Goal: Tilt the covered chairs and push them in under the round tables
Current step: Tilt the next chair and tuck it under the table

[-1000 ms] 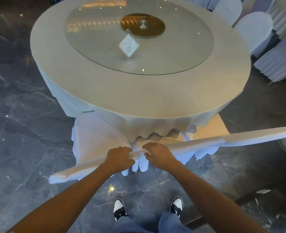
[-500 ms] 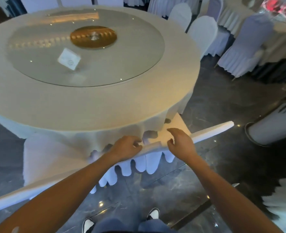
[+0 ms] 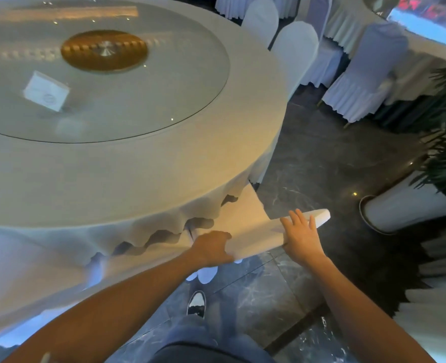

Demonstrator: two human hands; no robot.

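Left hand (image 3: 212, 247): fingers curled over the top edge of one white-covered chair (image 3: 253, 226), grasping the cover. Right hand (image 3: 301, 233): fingers spread flat, palm resting on the same edge, not clenched; just at 3 o'clock of the left hand. The chair leans in against the round table (image 3: 138, 179), its top corner jutting out at 3 o'clock past the right hand, its seat hidden under the tablecloth hem. On the table: one glass turntable (image 3: 164, 82) with one gold centre disc (image 3: 104, 51) and one white card (image 3: 46, 91). At 1 o'clock, three more covered chairs (image 3: 295, 48) stand upright on the dark marble floor (image 3: 316, 158). One white planter (image 3: 400, 205) at 3 o'clock. One shoe (image 3: 197, 302) visible at 6 o'clock.
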